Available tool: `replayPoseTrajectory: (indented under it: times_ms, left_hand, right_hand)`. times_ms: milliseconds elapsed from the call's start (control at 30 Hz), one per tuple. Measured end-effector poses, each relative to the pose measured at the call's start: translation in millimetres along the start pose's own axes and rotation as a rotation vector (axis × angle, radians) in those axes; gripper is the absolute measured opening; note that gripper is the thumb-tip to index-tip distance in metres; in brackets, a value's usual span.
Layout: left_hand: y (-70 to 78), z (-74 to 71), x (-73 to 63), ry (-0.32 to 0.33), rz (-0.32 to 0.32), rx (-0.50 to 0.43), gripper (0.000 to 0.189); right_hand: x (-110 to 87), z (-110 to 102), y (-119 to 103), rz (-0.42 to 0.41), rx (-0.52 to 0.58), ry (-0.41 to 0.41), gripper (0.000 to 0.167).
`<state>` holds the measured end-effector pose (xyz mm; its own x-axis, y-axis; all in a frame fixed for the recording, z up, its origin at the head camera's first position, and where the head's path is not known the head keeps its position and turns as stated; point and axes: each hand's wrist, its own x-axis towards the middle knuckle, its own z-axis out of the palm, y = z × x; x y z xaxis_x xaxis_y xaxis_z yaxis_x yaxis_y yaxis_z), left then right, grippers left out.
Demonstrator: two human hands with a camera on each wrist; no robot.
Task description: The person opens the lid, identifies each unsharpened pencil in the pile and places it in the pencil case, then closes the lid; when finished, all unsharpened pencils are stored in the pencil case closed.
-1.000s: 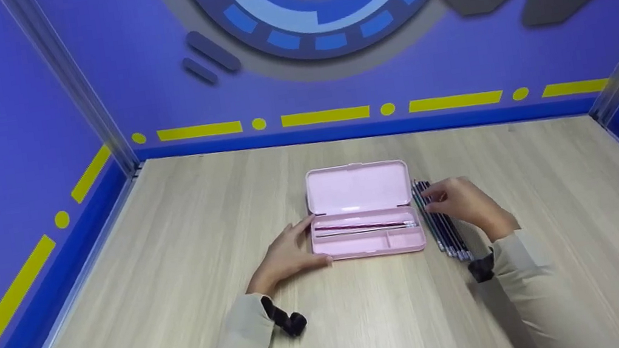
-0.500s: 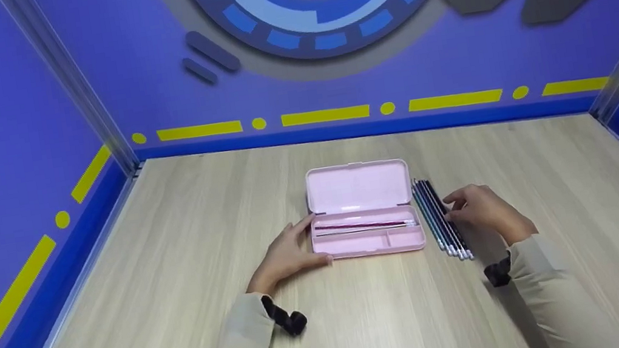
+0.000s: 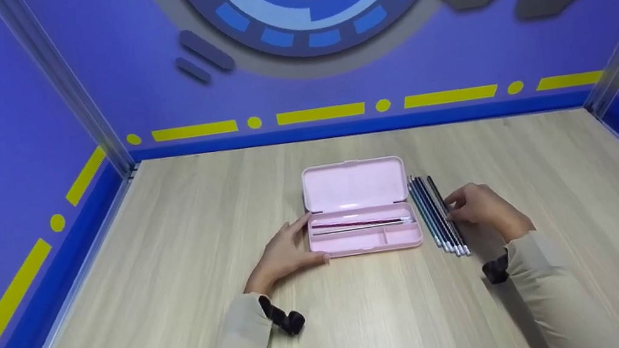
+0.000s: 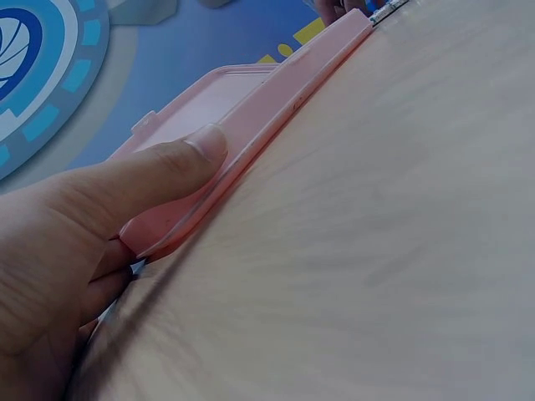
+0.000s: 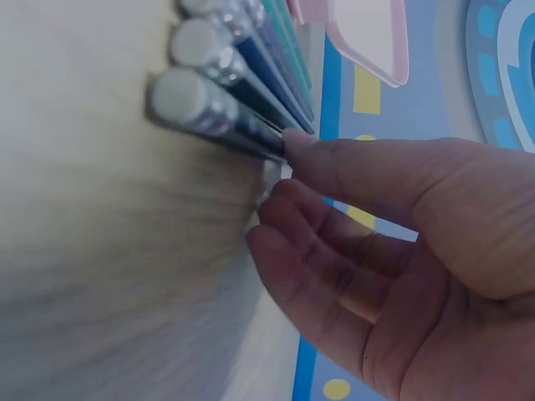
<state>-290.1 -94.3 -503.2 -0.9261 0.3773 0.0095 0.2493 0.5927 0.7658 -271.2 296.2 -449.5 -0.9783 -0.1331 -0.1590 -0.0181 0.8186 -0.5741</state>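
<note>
A pink pencil case (image 3: 355, 185) lies with its lid raised on the wooden table. My left hand (image 3: 284, 257) grips its left end, the thumb (image 4: 180, 163) along the front wall and the other fingers round the back corner. In the rear compartment lie a dark red pencil (image 3: 354, 223) and a pale one beside it. Right of the case is a row of several pencils (image 3: 429, 211), teal to black, white eraser ends towards me. My right hand (image 3: 488, 210) pinches the outermost dark pencil (image 5: 221, 117) between thumb and index finger; its far end fans slightly away from the row.
The front tray (image 3: 350, 242) of the case has a small divided section on its right. Blue printed panels (image 3: 297, 93) stand behind and at both sides of the table (image 3: 363, 325).
My right hand has moved from over the row to its right side and pinched the outermost pencil, whose far end has swung rightward. My left hand stays on the case.
</note>
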Motion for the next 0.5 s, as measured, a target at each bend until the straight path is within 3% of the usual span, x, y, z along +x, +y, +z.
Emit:
replayPoseTrajectory:
  times_ms: [500]
  left_hand:
    - [1.2,0.8,1.2,-0.007,-0.018,-0.022,0.102]
  right_hand:
    - [-2.1,3.0,-6.7,0.094,0.063,0.018,0.039]
